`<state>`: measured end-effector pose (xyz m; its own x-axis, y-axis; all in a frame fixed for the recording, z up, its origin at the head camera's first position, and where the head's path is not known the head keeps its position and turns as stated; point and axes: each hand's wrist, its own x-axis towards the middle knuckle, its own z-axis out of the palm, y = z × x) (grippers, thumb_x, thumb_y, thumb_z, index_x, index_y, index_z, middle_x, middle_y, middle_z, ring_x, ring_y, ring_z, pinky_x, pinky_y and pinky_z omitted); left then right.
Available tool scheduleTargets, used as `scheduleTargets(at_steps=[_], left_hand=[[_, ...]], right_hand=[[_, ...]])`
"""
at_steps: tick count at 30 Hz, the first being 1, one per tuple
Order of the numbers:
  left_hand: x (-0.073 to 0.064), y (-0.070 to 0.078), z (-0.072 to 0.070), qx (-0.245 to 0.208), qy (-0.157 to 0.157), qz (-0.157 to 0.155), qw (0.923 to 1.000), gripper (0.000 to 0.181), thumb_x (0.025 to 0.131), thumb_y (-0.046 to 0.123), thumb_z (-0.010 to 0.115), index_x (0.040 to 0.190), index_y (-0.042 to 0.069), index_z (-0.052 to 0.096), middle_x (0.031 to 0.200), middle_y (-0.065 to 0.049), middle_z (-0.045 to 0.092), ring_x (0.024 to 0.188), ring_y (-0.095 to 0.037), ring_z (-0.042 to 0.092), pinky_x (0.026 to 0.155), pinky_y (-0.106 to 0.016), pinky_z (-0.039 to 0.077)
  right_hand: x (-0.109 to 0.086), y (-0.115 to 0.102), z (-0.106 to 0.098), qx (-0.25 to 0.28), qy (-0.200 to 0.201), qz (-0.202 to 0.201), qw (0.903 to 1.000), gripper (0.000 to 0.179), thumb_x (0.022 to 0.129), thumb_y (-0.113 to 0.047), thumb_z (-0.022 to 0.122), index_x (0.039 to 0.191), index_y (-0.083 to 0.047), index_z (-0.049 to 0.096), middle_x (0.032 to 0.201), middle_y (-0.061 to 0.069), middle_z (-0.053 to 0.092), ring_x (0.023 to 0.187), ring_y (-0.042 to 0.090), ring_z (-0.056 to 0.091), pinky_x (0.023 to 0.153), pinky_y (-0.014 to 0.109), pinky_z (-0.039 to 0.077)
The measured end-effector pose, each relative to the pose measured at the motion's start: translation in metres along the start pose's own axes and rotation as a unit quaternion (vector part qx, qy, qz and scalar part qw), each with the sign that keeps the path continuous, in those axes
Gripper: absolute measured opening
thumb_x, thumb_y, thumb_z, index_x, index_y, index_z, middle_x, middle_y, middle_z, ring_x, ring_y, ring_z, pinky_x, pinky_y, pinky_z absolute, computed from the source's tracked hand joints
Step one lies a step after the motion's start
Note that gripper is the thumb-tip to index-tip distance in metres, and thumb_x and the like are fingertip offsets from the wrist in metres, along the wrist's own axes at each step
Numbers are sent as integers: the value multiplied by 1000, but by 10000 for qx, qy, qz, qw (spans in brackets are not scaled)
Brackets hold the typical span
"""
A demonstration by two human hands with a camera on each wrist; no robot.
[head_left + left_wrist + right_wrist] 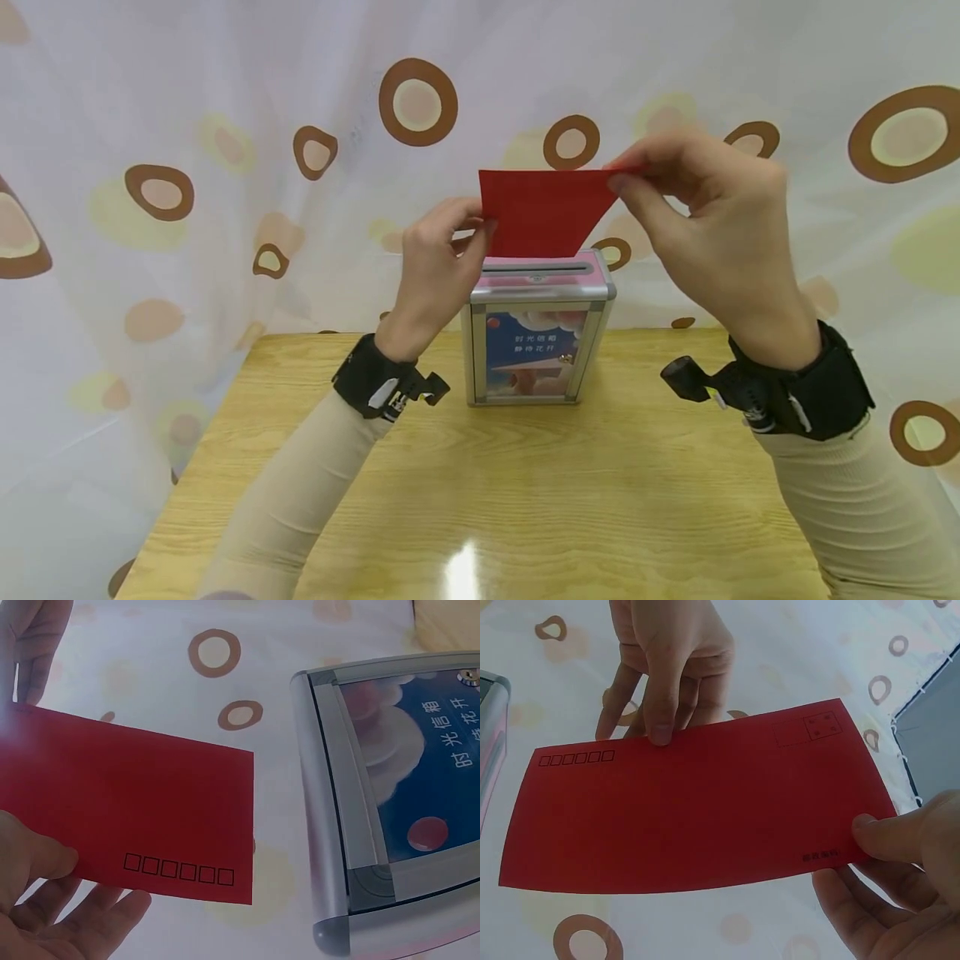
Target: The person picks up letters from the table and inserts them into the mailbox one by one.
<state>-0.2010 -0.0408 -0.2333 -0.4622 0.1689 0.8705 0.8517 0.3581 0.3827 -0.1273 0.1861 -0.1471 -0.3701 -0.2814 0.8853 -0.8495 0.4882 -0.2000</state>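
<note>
A red envelope (543,212) is held up between both hands, just above the top of a letter box (536,350). My left hand (442,258) pinches its left edge, thumb on the near face. At the upper right corner, my right hand (716,225) grips it between thumb and fingers. Printed postcode squares show on the envelope (165,817) in the left wrist view. The right wrist view shows the stamp boxes on the envelope (690,817) too. In the head view, the envelope's lower edge overlaps the back of the box's pink top, near the long slot (540,269).
The letter box stands upright at the back of a wooden table (480,483), its framed front door with a small lock (566,359) facing me. Behind it hangs a white curtain (247,75) with brown ring patterns.
</note>
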Motion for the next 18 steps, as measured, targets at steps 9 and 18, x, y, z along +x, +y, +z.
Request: scheduleTargets(at_steps=[9, 18], left_hand=[[-9, -12, 8, 45, -94, -156, 9998, 15, 91, 0, 62, 104, 1, 69, 99, -12, 71, 92, -16, 67, 74, -30, 60], [-19, -25, 17, 211, -261, -147, 9993, 15, 91, -1, 62, 103, 2, 69, 97, -11, 70, 90, -16, 68, 73, -26, 59]], right_hand=[[-9, 8, 8, 141, -23, 378, 9992, 12, 85, 7, 68, 96, 5, 70, 89, 8, 71, 80, 10, 66, 79, 17, 54], [-18, 23, 16, 193, -58, 658, 9976, 11, 84, 9, 69, 94, 6, 70, 89, 10, 71, 81, 9, 66, 79, 17, 54]])
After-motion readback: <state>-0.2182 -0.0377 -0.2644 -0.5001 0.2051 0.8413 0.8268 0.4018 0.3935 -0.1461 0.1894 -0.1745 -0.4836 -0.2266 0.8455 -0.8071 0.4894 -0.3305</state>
